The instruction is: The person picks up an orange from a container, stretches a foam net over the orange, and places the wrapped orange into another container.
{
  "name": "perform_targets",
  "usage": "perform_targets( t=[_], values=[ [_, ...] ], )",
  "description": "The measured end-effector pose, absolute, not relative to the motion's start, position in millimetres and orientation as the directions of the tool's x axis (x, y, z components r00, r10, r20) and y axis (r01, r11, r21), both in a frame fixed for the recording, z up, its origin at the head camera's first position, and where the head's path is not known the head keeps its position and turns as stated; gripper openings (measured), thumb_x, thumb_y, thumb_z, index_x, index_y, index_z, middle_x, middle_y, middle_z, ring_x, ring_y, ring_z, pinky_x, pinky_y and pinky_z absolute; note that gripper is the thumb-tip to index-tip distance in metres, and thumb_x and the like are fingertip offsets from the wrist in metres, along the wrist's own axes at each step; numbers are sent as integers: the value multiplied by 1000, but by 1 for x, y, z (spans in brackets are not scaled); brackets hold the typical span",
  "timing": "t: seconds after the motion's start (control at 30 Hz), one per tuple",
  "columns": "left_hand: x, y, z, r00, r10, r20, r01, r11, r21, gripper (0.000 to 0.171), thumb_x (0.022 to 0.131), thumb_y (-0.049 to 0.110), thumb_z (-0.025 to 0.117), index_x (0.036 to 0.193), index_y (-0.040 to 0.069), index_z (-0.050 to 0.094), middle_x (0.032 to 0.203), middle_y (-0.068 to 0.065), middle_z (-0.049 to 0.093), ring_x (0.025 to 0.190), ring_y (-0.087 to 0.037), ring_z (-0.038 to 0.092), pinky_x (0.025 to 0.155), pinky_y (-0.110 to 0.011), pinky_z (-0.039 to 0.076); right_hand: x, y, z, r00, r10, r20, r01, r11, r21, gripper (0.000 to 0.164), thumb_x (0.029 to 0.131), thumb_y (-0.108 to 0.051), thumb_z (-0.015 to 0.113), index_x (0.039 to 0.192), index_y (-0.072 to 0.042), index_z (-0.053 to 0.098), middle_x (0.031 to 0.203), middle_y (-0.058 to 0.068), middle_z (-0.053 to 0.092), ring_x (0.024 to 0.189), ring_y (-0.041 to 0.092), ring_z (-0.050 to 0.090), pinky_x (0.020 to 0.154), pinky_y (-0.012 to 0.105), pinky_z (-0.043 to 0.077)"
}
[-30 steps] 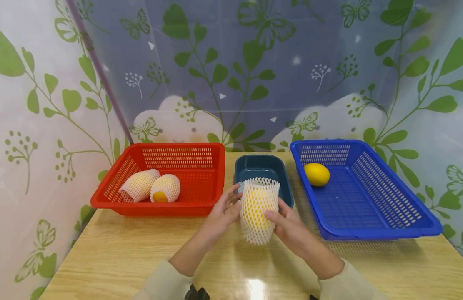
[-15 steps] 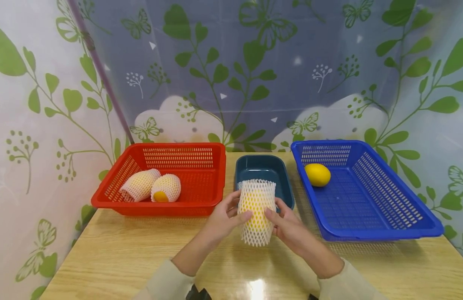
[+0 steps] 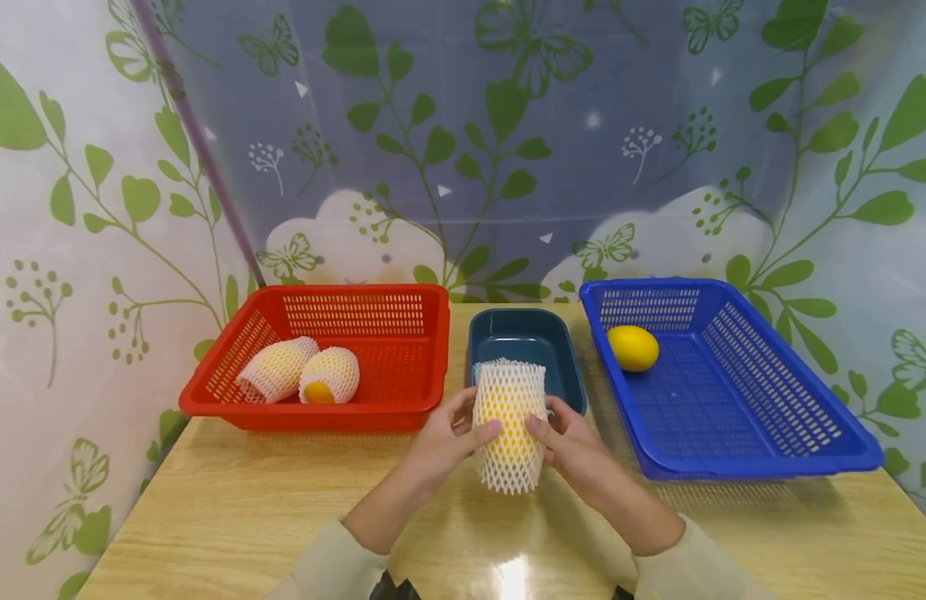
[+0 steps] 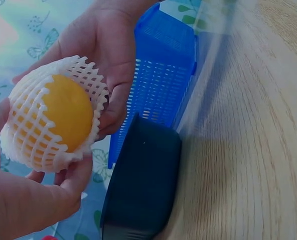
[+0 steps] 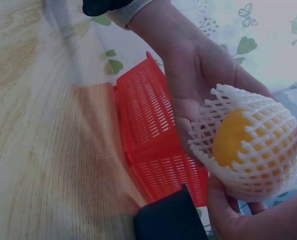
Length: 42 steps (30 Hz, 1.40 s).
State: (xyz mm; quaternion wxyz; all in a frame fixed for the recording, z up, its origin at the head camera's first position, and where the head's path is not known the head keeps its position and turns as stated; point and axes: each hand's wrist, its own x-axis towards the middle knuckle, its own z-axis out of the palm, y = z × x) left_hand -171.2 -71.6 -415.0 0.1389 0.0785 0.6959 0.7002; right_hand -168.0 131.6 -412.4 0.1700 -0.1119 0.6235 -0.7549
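Observation:
A yellow fruit in a white foam net sleeve (image 3: 510, 429) is held up in front of the dark teal tray between both hands. My left hand (image 3: 449, 435) grips its left side, thumb across the front. From the right, my right hand (image 3: 578, 450) grips it too, its thumb on the netting. The net extends past the fruit at top and bottom in the head view. Through the sleeve's open end, the left wrist view shows bare yellow skin of the fruit (image 4: 71, 112). In the right wrist view the left hand (image 5: 196, 75) cups the far side of the net.
A red basket (image 3: 380, 410) on the left holds two net-wrapped fruits (image 3: 331, 373). The teal tray (image 3: 526, 321) stands behind the hands. On the right, a blue basket (image 3: 733, 400) contains one bare yellow fruit (image 3: 633, 348). All stand on a wooden table (image 3: 282, 500).
The wrapped fruit has shifted slightly left and stands straighter. My left hand has moved its thumb onto the front of the net. The baskets' contents are unchanged.

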Motion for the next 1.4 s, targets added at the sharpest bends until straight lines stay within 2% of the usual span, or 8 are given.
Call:
perform_targets(
  t=[0.17,0.3,0.53,0.7,0.8,0.93,1.23,1.4],
  values=[
    [-171,-71,-414,-946,306,-108,-109,12,994,76,88,36,72,148,11,34,146,-14,41,123,-30,50,101,-47,46,-168,133,-414,-908,-416,-46,130,-177,-976,73,96,-31,62,142,9,22,109,6,57,95,11,62,87,28,53],
    [-170,-68,-412,-947,305,-104,-109,-1,994,74,89,34,71,148,10,33,144,-15,42,119,-28,51,103,-45,44,-169,134,-415,-904,-426,-49,149,-205,-967,64,98,-22,58,142,8,21,109,7,59,95,13,64,86,30,54],
    [-167,-55,-412,-962,241,-130,-133,5,991,70,86,31,73,140,15,31,127,-11,44,110,-26,49,96,-40,46,-170,136,-419,-874,-486,-29,156,-225,-962,58,101,-21,43,147,3,18,107,2,62,92,13,65,83,29,55],
    [-159,-42,-410,-978,167,-125,-119,48,992,72,82,31,77,134,18,28,115,-10,41,105,-25,49,88,-35,45,-171,138,-426,-840,-543,4,154,-245,-957,42,99,-24,29,137,-7,31,105,-3,64,92,11,63,83,27,53],
    [-156,-38,-411,-983,144,-117,-111,47,993,72,81,29,78,133,19,29,113,-9,40,102,-24,49,85,-33,45,-172,139,-429,-845,-534,-14,173,-248,-953,35,96,-26,29,127,-14,39,102,-3,63,90,10,62,82,25,52],
    [-155,-37,-412,-985,138,-107,-101,49,994,71,81,28,78,132,18,30,111,-9,38,101,-24,49,82,-31,44,-173,139,-430,-851,-525,-24,183,-252,-950,32,95,-26,30,122,-16,43,100,-4,63,89,9,62,81,25,51],
    [-156,-37,-415,-984,142,-109,-104,46,994,69,81,26,79,131,17,31,108,-9,39,99,-24,49,81,-31,43,-173,140,-433,-846,-532,-30,193,-253,-948,32,95,-25,28,125,-19,40,101,-6,63,91,8,61,83,25,50],
    [-156,-37,-414,-982,143,-125,-118,54,992,72,82,28,78,133,19,28,110,-9,40,101,-24,50,85,-33,46,-173,141,-432,-847,-531,-15,170,-244,-955,36,97,-24,29,131,-16,37,103,-6,63,91,8,62,84,24,50]
  ],
)
